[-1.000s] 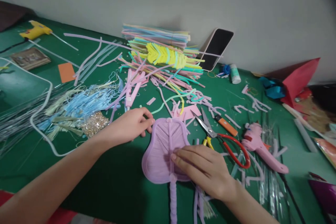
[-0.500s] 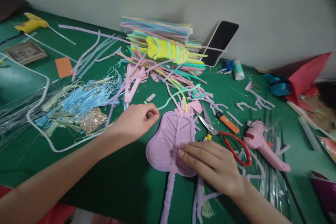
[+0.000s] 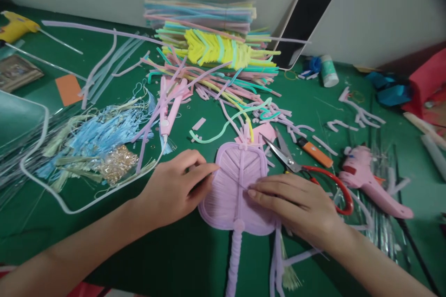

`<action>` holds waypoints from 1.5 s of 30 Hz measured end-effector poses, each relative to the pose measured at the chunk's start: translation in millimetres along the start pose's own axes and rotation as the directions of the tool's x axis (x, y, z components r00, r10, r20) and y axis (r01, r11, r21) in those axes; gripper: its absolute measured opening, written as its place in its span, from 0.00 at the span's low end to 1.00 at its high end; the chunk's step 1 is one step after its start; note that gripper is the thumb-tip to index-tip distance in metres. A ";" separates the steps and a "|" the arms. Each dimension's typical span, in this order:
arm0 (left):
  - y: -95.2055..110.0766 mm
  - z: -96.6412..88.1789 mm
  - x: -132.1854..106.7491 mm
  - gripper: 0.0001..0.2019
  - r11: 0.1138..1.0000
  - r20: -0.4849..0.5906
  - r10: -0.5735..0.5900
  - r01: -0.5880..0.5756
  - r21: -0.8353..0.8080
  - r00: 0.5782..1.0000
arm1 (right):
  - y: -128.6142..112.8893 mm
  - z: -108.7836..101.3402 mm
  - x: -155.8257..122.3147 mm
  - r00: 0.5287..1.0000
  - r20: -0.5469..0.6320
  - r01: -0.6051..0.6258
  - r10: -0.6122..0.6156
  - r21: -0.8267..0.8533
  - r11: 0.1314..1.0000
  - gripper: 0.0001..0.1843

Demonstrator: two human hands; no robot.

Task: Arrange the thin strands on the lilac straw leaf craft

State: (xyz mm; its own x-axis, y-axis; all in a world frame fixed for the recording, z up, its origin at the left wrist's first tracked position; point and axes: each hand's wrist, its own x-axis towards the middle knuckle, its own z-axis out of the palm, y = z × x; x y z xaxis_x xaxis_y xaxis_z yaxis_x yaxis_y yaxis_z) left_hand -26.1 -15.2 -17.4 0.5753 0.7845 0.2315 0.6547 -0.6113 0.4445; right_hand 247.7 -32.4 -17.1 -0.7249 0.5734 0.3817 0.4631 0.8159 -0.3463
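A lilac fan (image 3: pixel 228 213) made of fuzzy pipe cleaners lies in front of me, its twisted handle (image 3: pixel 234 255) pointing toward me. My left hand (image 3: pixel 184 178) is closed in a pinch at the fan's left rim; what its fingertips hold is too fine to make out. On the right half of the fan rests my right hand (image 3: pixel 296 204), fingers together and tips pressed near the central rib. A faint thin line crosses the face between the hands. Open red-handled scissors (image 3: pixel 292 164) lie just beyond my right hand.
Bundled pipe cleaners (image 3: pixel 216 51) stand at the back beside a leaning phone (image 3: pixel 303 28). A pink glue gun (image 3: pixel 372 181) and an orange lighter (image 3: pixel 315 152) lie right. Blue tassels (image 3: pixel 104 125), a bag of gold bits (image 3: pixel 118 164) and a yellow glue gun (image 3: pixel 17 27) are left.
My left hand has come down from above the fan's upper left to its left rim. My right hand stays on the fan. The view has shifted slightly.
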 end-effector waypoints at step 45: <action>-0.5 10.6 -2.2 0.09 0.992 -0.140 0.113 -0.105 0.063 0.984 | -5.1 1.7 1.0 0.997 -0.061 0.045 -0.044 0.025 0.999 0.16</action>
State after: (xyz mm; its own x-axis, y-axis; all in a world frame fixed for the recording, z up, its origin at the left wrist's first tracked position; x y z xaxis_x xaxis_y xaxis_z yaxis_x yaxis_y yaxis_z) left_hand -22.5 -17.7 -27.3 0.5711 0.7173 0.3991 0.6205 -0.6956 0.3621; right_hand 243.8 -36.1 -16.4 -0.7119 0.5406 0.4483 0.4165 0.8389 -0.3503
